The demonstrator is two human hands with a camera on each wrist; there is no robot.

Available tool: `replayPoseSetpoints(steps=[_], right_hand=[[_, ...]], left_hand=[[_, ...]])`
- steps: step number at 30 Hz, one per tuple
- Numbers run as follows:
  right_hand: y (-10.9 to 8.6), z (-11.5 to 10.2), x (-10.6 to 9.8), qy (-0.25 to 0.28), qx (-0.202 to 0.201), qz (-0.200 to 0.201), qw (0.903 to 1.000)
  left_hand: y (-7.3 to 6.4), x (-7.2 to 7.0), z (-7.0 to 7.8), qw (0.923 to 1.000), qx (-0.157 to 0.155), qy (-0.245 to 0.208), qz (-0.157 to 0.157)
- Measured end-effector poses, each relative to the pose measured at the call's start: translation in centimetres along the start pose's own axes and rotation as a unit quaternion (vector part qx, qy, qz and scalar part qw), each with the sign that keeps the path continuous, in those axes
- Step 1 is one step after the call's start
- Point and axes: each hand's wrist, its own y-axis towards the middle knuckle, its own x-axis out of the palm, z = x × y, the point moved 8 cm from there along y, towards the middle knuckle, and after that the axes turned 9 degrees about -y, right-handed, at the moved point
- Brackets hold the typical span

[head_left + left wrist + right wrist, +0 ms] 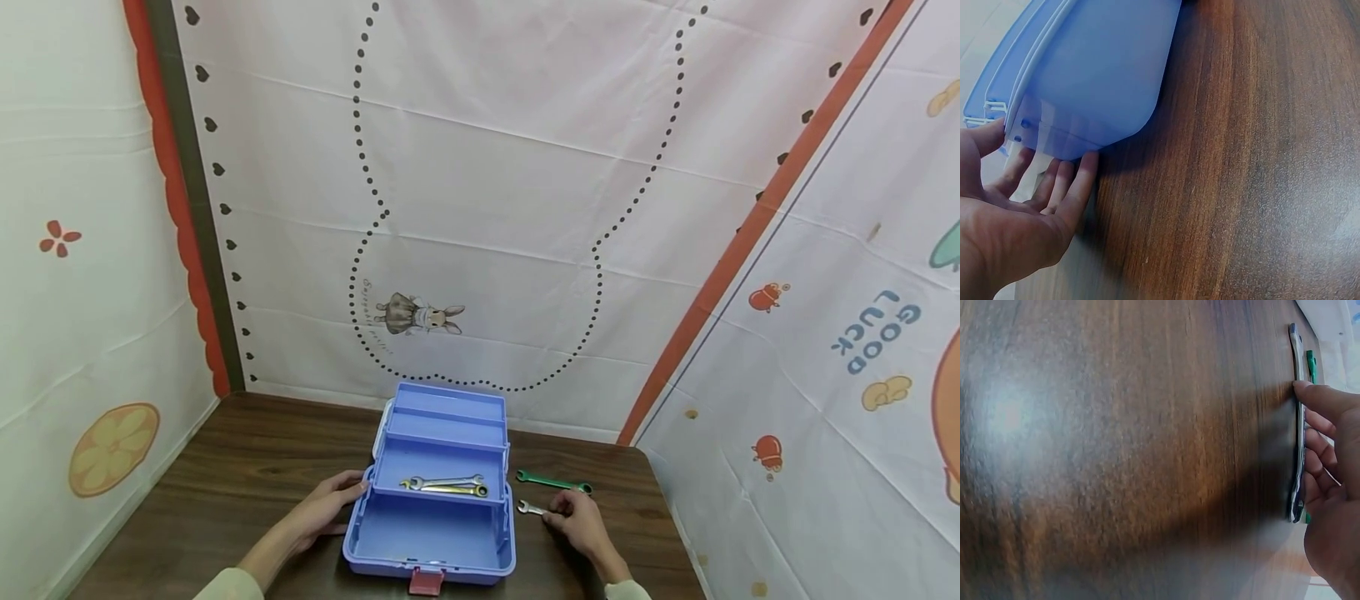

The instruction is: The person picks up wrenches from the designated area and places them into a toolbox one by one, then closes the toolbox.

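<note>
An open blue toolbox [431, 533] stands near the table's front edge, its raised tray [442, 467] holding a silver and a gold wrench [444, 485]. My left hand [347, 490] rests against the box's left wall [1097, 75], with straight fingers [1079, 184] touching it. Right of the box lie a green wrench [553, 482] and a small silver wrench [531, 507]. My right hand [561, 510] pinches the silver wrench [1298, 425] where it lies on the wood. Its fingers [1322, 400] curl over the wrench, and the green wrench [1310, 359] shows just beyond.
The dark wooden table [247, 467] is enclosed by printed white fabric walls [480, 208] at the back and both sides. A red latch [426, 581] sits on the toolbox's front. The table's right edge is close to my right hand.
</note>
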Motion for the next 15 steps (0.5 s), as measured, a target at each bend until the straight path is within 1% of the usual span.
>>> replayPoseSetpoints(steps=[5,6,8,12,13,15], right_hand=[[0.14,-0.09,0.20,0.020,0.009,-0.006,0.9997],[0.16,-0.23,0.22,0.024,0.005,-0.006,0.9997],[0.19,-0.23,0.37,0.034,0.017,-0.010,0.9992],[0.15,-0.18,0.58,0.034,0.027,-0.015,0.9989],[0.13,-0.05,0.68,0.035,0.036,-0.018,0.9986],[0.10,0.03,0.82,0.033,0.038,-0.022,0.9985]], left_hand=[[0.17,-0.06,0.05,1.0000,-0.003,0.005,0.002],[0.22,-0.08,0.06,1.0000,-0.003,0.006,0.002],[0.30,-0.09,0.10,1.0000,-0.003,0.008,0.002],[0.41,-0.03,0.09,1.0000,-0.005,0.007,0.003],[0.39,0.00,0.09,1.0000,-0.006,0.007,0.003],[0.33,0.06,0.10,0.9999,-0.008,0.009,0.005]])
